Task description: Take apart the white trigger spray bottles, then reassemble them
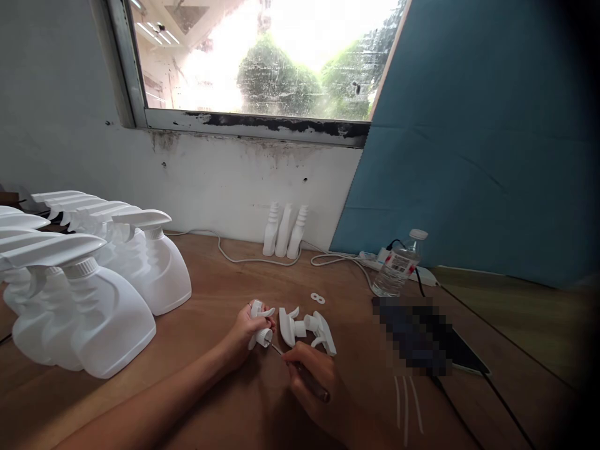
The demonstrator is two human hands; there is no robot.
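Note:
My left hand is closed around a white trigger spray head, its round collar turned towards my right hand. In my right hand is a screwdriver-like tool with a dark handle and a thin metal shaft. The shaft's tip reaches the collar opening; whether it is inside I cannot tell. Just beyond my hands lie two more white spray heads, a left one and a right one. Two small white rings lie flat behind them.
Rows of white spray bottles stand at the left. Three slim white bottle-shaped pieces stand by the wall. On the right are a clear water bottle, a power strip, a partly blurred dark device, cables and thin white tubes.

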